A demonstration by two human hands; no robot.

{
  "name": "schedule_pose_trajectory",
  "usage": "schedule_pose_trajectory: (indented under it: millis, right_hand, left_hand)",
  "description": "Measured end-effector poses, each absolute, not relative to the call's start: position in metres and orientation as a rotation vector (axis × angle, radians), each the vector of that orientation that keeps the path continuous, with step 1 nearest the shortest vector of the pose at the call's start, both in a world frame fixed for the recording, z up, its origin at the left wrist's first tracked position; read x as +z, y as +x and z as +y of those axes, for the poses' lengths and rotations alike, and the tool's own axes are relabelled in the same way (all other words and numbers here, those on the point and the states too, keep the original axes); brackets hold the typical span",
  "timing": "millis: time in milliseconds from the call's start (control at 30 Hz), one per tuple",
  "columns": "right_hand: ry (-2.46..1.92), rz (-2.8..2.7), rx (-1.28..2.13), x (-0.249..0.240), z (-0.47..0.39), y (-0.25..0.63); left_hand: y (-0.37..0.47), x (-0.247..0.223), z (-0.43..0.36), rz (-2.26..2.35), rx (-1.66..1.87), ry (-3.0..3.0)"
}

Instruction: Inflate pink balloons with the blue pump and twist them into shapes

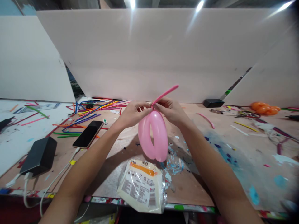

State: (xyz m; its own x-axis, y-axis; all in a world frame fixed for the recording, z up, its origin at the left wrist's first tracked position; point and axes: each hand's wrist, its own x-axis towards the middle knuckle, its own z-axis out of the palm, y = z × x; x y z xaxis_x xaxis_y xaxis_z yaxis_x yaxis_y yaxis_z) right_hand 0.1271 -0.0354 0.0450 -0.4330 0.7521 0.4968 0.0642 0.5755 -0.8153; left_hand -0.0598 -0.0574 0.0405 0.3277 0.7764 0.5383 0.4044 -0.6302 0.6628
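Two bare hands, the left hand and the right hand, meet with fingertips pinched on the top of one glossy pink twisted balloon, held over the middle of the worktop. Its two inflated lobes hang side by side, long axis nearly upright, rounded ends pointing down; one thin, uninflated tail slants up to the right. Below, one cream printed plastic packet overhangs the worktop's front edge. Leftward lie one black-screened smartphone and, nearer the front edge, one dark box-shaped adapter. Along the back edge, right of middle, sits one small black block; farther right, one orange lobed balloon.
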Motion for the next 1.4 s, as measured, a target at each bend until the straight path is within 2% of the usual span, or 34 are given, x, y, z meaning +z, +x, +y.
schedule_pose_trajectory:
  millis: [267, 500, 1033, 1233, 1400]
  right_hand:
    - [-0.675, -1.908, 0.927, 0.042, -0.034, 0.128]
    - [-0.669, -1.709, 0.882, 0.043, -0.032, 0.128]
    - [-0.673, -1.613, 0.861, 0.043, -0.029, 0.131]
    - [-0.710, -1.938, 0.903, 0.045, -0.034, 0.130]
    - [-0.749, -2.159, 0.787, 0.049, -0.048, 0.123]
  left_hand:
    - [-0.057, 0.041, -0.059, 1.200, 1.270, 2.181]
    - [-0.058, 0.042, -0.062, 0.973, 1.081, 2.180]
    - [-0.059, 0.041, -0.065, 1.081, 1.009, 2.216]
    - [-0.059, 0.039, -0.057, 0.926, 1.245, 1.995]
    - [-0.057, 0.043, -0.059, 0.951, 1.530, 1.900]
